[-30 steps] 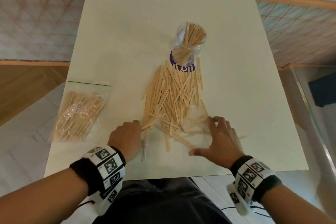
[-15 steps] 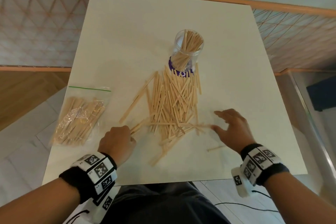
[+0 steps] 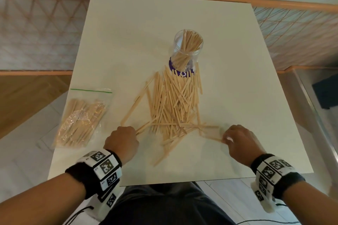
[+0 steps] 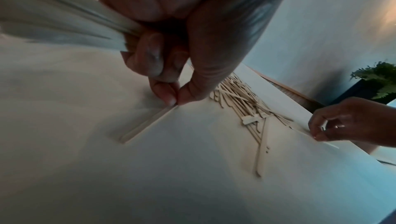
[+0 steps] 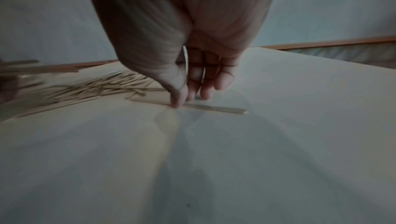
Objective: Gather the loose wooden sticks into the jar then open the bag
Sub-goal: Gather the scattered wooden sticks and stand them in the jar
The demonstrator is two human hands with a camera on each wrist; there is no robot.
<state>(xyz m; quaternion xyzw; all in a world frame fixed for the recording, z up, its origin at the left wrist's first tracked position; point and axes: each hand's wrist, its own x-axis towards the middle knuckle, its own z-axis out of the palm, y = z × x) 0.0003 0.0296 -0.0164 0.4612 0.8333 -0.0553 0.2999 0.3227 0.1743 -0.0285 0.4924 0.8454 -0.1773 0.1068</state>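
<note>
A clear jar with a purple label stands mid-table, half full of wooden sticks. A loose pile of sticks fans from its base toward me. My left hand is at the pile's near-left corner; in the left wrist view thumb and forefinger pinch the end of a stick, and more sticks run through the curled fingers. My right hand is at the near-right corner. Its thumb and fingers pinch a single stick flat on the table. The zip bag of sticks lies far left.
The cream table ends just before my knees, and the bag overhangs its left edge. A few stray sticks point toward the near edge. Wooden rail and netting run behind the table. A potted plant stands off to the right.
Both hands drew apart from the pile's near end, spreading some sticks. The right hand then came down on a stray stick at the right; the left stayed at the near-left corner.
</note>
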